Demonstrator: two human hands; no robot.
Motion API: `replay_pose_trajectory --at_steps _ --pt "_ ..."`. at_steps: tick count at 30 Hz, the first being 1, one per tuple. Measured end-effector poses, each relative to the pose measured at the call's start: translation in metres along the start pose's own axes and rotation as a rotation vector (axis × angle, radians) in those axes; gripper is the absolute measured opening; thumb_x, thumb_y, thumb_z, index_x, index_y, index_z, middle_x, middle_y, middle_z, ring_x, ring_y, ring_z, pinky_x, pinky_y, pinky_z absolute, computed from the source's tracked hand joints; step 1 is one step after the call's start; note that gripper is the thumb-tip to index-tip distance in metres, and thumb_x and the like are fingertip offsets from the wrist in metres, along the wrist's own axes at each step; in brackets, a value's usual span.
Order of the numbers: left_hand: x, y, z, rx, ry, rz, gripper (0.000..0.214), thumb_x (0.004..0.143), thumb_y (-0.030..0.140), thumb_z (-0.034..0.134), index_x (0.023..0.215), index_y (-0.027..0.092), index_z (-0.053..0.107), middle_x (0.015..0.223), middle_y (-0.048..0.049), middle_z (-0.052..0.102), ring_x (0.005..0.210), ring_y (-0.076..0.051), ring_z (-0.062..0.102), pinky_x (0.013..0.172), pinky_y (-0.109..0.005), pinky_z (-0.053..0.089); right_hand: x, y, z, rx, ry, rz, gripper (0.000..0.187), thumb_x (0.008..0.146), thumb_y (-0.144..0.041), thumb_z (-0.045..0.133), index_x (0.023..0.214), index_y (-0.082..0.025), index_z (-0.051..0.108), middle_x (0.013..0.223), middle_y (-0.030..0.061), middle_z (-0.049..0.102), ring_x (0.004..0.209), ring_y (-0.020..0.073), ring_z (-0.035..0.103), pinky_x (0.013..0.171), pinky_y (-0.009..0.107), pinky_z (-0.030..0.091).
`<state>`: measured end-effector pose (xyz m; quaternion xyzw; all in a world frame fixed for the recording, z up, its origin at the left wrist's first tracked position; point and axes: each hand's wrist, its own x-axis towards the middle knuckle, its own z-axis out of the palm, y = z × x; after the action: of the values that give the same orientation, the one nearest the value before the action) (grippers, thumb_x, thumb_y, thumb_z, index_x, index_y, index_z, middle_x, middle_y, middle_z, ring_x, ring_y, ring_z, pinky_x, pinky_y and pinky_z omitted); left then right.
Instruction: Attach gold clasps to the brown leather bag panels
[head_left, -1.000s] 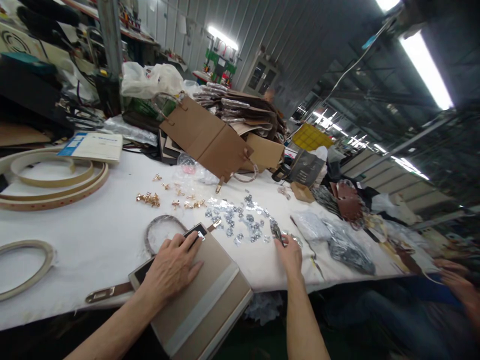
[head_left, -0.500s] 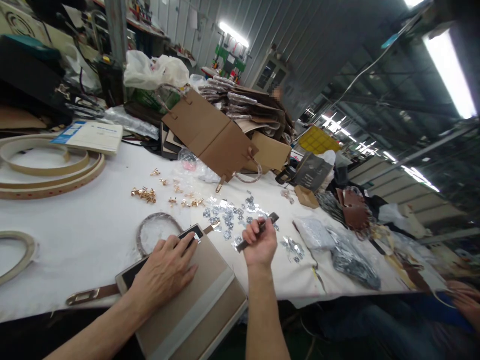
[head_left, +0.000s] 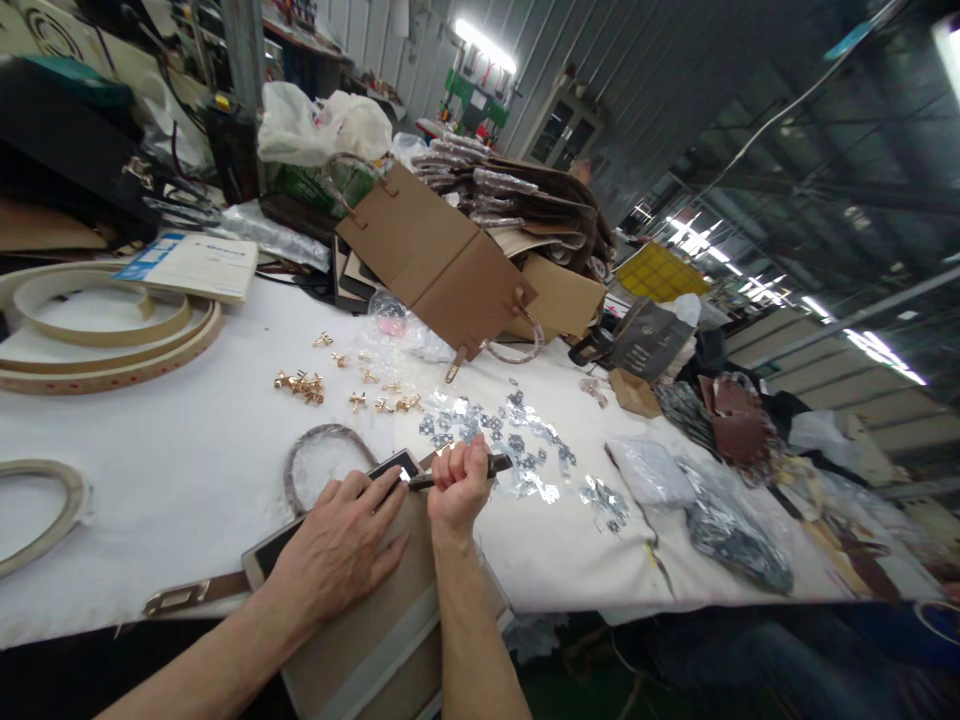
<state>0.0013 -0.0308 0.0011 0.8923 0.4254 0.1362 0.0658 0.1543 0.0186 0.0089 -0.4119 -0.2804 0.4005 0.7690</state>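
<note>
A beige handbag body (head_left: 352, 650) with a pale strip across it lies at the table's front edge. My left hand (head_left: 334, 545) rests flat on it, fingers stretched toward its dark top edge and thumb spread. Beside the fingertips a small shiny metal piece (head_left: 403, 473) sits at the corner of that edge. My right hand (head_left: 459, 488) is closed around a dark flat metal bar (head_left: 498, 464); the bar's left end reaches the metal piece, though contact cannot be made out. A wrapped round handle (head_left: 291, 462) and a strap with a metal buckle (head_left: 176, 598) stick out from the bag.
Silvery metal plates (head_left: 517, 440) and gold-coloured fittings (head_left: 300, 385) lie scattered beyond my hands. A brown bag panel (head_left: 442, 270) leans on a stack at the back. Coiled strips (head_left: 105, 375) lie left; plastic-wrapped bundles (head_left: 731, 530) lie right.
My right hand has moved left and down with the metal bar, from above the table to the bag's corner by my left fingertips. My left hand stays on the bag.
</note>
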Motion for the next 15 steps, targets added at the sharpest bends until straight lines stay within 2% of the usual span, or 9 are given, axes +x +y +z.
replay_pose_trajectory --at_steps 4,8,10,12,15 --pt "0.000 -0.001 -0.001 -0.050 0.006 -0.004 0.046 0.096 0.037 0.056 0.139 0.019 0.058 0.146 -0.0136 0.058 0.109 -0.034 0.055 0.089 -0.052 0.048 -0.001 0.008 0.009 -0.094 -0.004 0.002 0.054 0.093 -0.054 0.064 0.066 -0.025 0.028 0.048 -0.0131 0.021 0.037 0.0057 0.016 0.037 0.023 0.015" --pt "0.001 -0.001 -0.004 -0.097 0.016 0.009 0.044 0.094 0.034 0.061 0.136 0.022 0.060 0.146 -0.0131 0.058 0.109 -0.033 0.055 0.088 -0.052 0.048 -0.001 0.017 0.022 -0.465 -0.102 -0.047 0.050 0.097 -0.052 0.061 0.064 -0.024 0.036 0.049 -0.0087 0.034 0.043 0.0083 0.032 0.043 0.026 0.027" --pt "0.002 -0.001 -0.005 -0.104 0.006 0.012 0.040 0.094 0.035 0.061 0.133 0.023 0.061 0.145 -0.0123 0.059 0.105 -0.032 0.056 0.085 -0.051 0.048 -0.001 0.018 0.026 -0.603 -0.177 -0.096 0.049 0.097 -0.051 0.062 0.063 -0.023 0.039 0.052 -0.0070 0.038 0.049 0.0094 0.035 0.047 0.026 0.029" --pt "0.002 -0.001 -0.006 -0.099 -0.003 0.010 0.038 0.095 0.035 0.061 0.131 0.023 0.062 0.144 -0.0121 0.059 0.103 -0.032 0.056 0.084 -0.051 0.049 0.000 0.016 0.028 -0.609 -0.209 -0.096 0.049 0.096 -0.050 0.063 0.063 -0.023 0.039 0.052 -0.0070 0.037 0.049 0.0092 0.034 0.048 0.026 0.029" --pt "0.001 -0.002 -0.005 -0.067 -0.006 0.011 0.041 0.094 0.034 0.062 0.132 0.021 0.062 0.147 -0.0129 0.057 0.108 -0.034 0.055 0.086 -0.053 0.049 0.007 0.009 0.027 -0.425 -0.155 -0.006 0.051 0.096 -0.052 0.062 0.062 -0.024 0.035 0.047 -0.0093 0.033 0.042 0.0075 0.029 0.042 0.025 0.024"
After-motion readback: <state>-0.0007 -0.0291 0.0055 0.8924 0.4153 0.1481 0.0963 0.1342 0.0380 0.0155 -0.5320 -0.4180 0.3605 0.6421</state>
